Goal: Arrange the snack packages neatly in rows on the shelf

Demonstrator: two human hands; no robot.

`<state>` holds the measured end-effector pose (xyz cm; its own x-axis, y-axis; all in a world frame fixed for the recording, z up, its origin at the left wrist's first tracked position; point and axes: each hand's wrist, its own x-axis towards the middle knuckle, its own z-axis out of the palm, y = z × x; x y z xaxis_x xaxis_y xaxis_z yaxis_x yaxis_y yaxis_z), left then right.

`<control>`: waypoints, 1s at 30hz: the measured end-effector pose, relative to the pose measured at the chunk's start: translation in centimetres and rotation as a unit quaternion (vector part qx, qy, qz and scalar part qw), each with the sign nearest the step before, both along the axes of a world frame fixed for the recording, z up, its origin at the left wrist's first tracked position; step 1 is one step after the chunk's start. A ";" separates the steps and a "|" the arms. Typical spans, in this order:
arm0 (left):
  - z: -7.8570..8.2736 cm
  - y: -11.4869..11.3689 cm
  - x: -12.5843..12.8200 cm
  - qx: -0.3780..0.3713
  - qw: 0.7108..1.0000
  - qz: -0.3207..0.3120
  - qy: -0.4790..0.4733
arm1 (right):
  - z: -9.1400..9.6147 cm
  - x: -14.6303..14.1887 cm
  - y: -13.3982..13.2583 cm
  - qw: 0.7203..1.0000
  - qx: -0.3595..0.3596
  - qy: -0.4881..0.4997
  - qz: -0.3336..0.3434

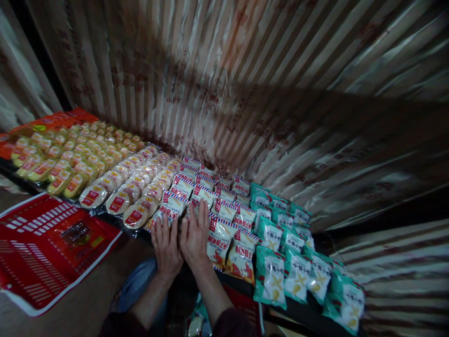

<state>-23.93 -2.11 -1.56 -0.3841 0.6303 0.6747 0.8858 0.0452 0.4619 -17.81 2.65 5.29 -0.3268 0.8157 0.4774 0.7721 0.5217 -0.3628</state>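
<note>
My left hand (pixel 167 245) and my right hand (pixel 195 236) lie side by side, fingers stretched flat, on the front of a row of red, white and blue snack packets (pixel 224 224). Both palms press down on the packets and neither hand grips anything. Left of my hands lie rows of round biscuit packets with red labels (pixel 131 189). To the right lie green and white snack packets (pixel 280 252).
Yellow snack packets (pixel 66 157) fill the far left of the shelf, beside orange packaging (pixel 52 120). A red plastic basket (pixel 38 250) with a dark item in it sits low at the left. A striped corrugated wall (pixel 245 84) stands close behind the shelf.
</note>
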 end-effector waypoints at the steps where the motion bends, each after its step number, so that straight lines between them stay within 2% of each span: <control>1: -0.1 -0.2 0.1 0.006 1.000 -0.008 0.009 | -0.5 0.1 -1.0 1.000 -0.006 -0.003 0.008; 5: -0.7 -0.8 0.7 0.007 0.999 -0.023 0.033 | -1.8 0.4 -2.9 1.000 -0.018 0.003 -0.022; 11: -1.3 -0.6 1.0 -0.004 0.999 0.011 0.031 | -2.3 0.4 -2.7 1.000 -0.021 0.001 -0.022; 17: -1.3 -0.4 1.4 -0.015 1.000 -0.002 0.024 | -1.9 1.2 -2.2 0.999 -0.032 0.007 0.026; 23: -1.3 -0.5 1.6 -0.011 1.000 -0.009 0.006 | -1.3 1.6 -1.4 0.999 -0.032 0.001 -0.005; 30: -1.6 -0.4 1.6 0.000 1.000 -0.007 0.012 | -1.7 0.9 -1.4 0.999 -0.043 0.001 0.017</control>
<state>-22.38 -2.53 -3.20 -0.3591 0.6353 0.6837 0.8973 0.0335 0.4402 -16.88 1.28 3.60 -0.3531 0.8428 0.4062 0.7538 0.5134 -0.4100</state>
